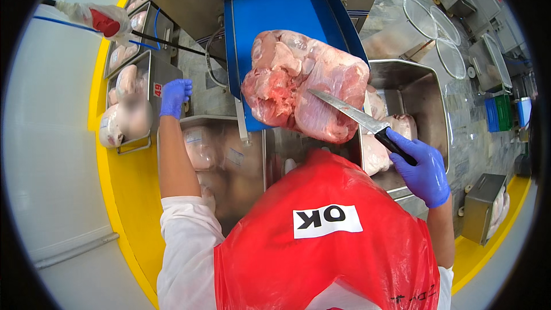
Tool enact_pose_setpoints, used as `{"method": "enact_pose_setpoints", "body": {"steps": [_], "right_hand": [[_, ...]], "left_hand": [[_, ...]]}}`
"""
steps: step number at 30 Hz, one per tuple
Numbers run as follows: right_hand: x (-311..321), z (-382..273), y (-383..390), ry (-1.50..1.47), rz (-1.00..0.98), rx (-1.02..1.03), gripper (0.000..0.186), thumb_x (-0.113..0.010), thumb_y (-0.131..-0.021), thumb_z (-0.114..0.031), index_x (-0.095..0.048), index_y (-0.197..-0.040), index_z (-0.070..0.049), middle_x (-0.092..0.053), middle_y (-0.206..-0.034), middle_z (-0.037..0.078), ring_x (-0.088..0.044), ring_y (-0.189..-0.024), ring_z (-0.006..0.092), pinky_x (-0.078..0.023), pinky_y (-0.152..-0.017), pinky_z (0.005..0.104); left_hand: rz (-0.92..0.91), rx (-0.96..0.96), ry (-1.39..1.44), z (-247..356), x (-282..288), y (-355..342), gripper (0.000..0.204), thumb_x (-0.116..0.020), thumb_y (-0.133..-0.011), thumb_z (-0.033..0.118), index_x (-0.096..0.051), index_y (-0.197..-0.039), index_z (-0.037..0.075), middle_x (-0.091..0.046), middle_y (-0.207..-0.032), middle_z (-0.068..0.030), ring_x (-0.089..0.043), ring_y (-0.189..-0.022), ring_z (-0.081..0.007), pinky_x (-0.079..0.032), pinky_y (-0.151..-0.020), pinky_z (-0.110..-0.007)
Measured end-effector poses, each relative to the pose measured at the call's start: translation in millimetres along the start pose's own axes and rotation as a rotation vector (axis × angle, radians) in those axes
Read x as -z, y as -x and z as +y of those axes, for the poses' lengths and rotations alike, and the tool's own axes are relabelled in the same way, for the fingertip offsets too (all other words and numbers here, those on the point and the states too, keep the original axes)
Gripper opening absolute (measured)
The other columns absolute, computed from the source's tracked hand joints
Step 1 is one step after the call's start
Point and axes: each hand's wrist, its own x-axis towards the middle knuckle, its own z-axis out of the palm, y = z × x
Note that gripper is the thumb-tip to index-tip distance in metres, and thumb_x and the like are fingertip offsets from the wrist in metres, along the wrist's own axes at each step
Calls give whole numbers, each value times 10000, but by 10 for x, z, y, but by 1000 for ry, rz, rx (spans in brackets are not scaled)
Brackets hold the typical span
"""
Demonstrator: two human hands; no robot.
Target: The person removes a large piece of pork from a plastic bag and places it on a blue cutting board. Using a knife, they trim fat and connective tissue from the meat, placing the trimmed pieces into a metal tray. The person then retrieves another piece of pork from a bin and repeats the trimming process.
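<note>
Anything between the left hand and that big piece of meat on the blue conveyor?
The blue conveyor's left edge and a thin grey hose beside it lie between the left hand and the meat in this view; how high either sits is hard to tell.

Over there on the person's head, the left camera of a pair looks down and forward across the red apron (275, 229), quite near to the left hand (174, 99) and the right hand (423, 171). Its field is very wide and round, so the white wall (60, 161) at left and the grey floor (468, 132) at right also enter, farther away.
</note>
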Motion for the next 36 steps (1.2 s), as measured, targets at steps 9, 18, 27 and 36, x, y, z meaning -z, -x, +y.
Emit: {"method": "enact_pose_setpoints", "body": {"steps": [9,18,27,36], "right_hand": [[20,-48,-12,44,40,45,524,-813,-904,-203,-721,-1410,-301,-641,-791,159,-658,-705,354,-515,-660,453],[286,-319,-35,236,72,145,501,-812,-907,-233,-731,-1395,-313,-625,-804,133,-667,-710,341,-530,-648,445],[321,-522,-99,393,61,260,508,-791,-900,-197,-730,-1394,-302,-580,-779,121,-632,-672,325,-477,-600,443],[449,-988,-463,523,85,566,399,-762,-902,-213,-756,-1297,-262,-604,-784,112,-648,-685,333,-496,-608,453]], "left_hand": [[241,9,-96,-877,-524,491,450,-754,-1001,325,-689,-1321,15,-740,-1018,-100,-679,-800,-165,-552,-708,-319],[166,-647,-207,784,-2042,1718,842,-846,-883,486,-537,-1482,-20,-626,-1382,-274,-634,-1271,-394,-522,-1063,-489],[146,-650,-294,701,-2166,1570,782,-821,-870,465,-535,-1445,18,-654,-1313,-289,-659,-1192,-475,-541,-1010,-534],[275,-721,-322,705,-2216,1669,634,-811,-862,425,-613,-1312,24,-700,-1171,-275,-709,-1013,-486,-587,-862,-549]]}}
